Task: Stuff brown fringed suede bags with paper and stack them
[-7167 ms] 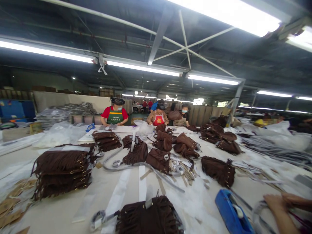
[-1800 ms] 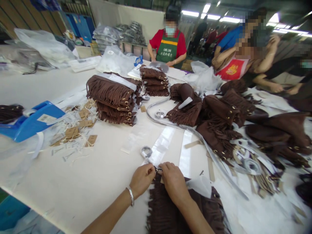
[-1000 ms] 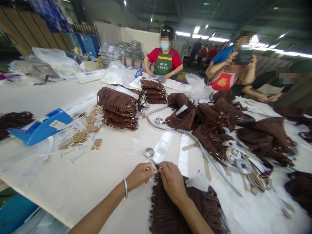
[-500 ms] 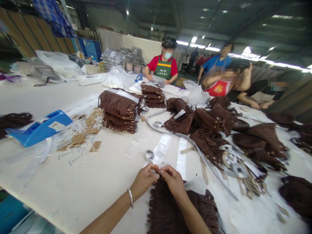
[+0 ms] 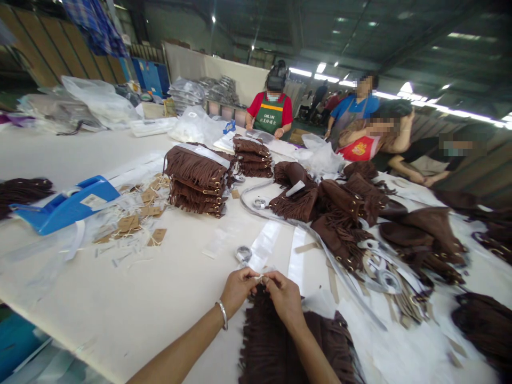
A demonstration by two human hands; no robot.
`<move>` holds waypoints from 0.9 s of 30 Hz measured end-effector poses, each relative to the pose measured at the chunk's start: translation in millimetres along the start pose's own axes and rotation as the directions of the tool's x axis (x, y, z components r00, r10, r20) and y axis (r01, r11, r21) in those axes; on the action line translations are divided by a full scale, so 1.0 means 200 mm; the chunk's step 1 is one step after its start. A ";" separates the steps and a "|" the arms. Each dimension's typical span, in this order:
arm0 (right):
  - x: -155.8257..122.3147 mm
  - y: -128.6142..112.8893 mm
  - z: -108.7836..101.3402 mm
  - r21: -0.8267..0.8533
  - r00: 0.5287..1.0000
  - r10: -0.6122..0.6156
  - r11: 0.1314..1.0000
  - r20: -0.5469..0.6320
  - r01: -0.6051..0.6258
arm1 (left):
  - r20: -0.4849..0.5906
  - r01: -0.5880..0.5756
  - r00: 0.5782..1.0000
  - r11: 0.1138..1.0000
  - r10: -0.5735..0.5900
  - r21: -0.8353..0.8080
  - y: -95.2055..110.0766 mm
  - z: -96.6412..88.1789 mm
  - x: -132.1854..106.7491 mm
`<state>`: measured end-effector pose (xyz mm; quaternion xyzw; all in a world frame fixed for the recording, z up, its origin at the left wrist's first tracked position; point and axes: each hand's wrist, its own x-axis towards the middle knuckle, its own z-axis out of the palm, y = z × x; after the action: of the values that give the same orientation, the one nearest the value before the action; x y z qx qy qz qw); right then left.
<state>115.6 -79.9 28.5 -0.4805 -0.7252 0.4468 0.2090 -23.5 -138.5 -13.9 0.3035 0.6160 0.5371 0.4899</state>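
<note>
A dark brown fringed bag [image 5: 288,346] lies on the table right in front of me. My left hand [image 5: 237,289] and my right hand [image 5: 285,296] meet at its top edge, fingertips pinched together on a small pale piece [image 5: 262,277] that is too small to name. A silver bangle sits on my left wrist. Just beyond my fingers lie a clear wrapped strap [image 5: 264,248] and a metal ring [image 5: 242,253].
A stack of brown fringed bags [image 5: 198,178] stands mid-table, with loose bags [image 5: 348,213] heaped to the right. A blue tape dispenser [image 5: 66,205] and brown paper tags [image 5: 138,224] lie left. Other people in aprons [image 5: 272,112] work at the far side.
My hands stay pinched together at the bag's top edge, shifting only slightly. The view has tilted a little; seven seconds ago I was looking up across the hall.
</note>
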 end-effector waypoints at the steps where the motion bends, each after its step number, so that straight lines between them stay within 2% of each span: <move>1: 0.00 -0.01 0.00 -0.021 1.000 -0.004 1.000 -0.001 0.004 | 0.003 0.000 1.000 1.000 0.000 -0.005 0.00 0.00 0.00; 6: 0.00 -0.01 0.00 -0.193 0.997 -0.069 0.979 -0.041 0.060 | 0.027 -0.019 0.999 0.999 0.021 -0.051 0.01 -0.02 -0.02; 9: 0.01 0.00 0.01 -0.323 0.987 -0.146 0.939 -0.069 0.116 | 0.089 -0.046 0.995 0.996 0.054 -0.081 0.03 -0.03 -0.05; 12: 0.02 0.00 0.02 -0.353 0.979 -0.204 0.915 0.016 0.197 | 0.161 -0.072 0.983 0.991 0.089 -0.111 0.05 -0.05 -0.07; 14: 0.03 0.01 0.00 -0.338 0.971 -0.228 0.911 0.068 0.238 | 0.202 -0.040 0.977 0.991 0.066 -0.130 0.05 -0.06 -0.07; 19: 0.05 0.07 -0.02 -0.475 0.957 -0.264 0.862 -0.122 0.178 | 0.223 0.090 0.974 0.968 -0.036 -0.235 0.02 -0.10 -0.05; 24: 0.10 0.09 0.01 -0.504 0.994 -0.104 0.859 0.013 0.096 | 0.208 0.168 0.975 0.877 -0.080 -0.451 0.02 -0.10 -0.06; 27: 0.14 0.07 0.02 -0.405 1.000 -0.025 0.914 0.017 0.030 | 0.211 0.207 0.972 0.810 -0.106 -0.549 0.03 -0.10 -0.07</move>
<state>107.7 -55.6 12.3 -0.5005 -0.8099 0.2866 0.1068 -37.8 -156.5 -4.8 0.1371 0.4073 0.6255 0.6512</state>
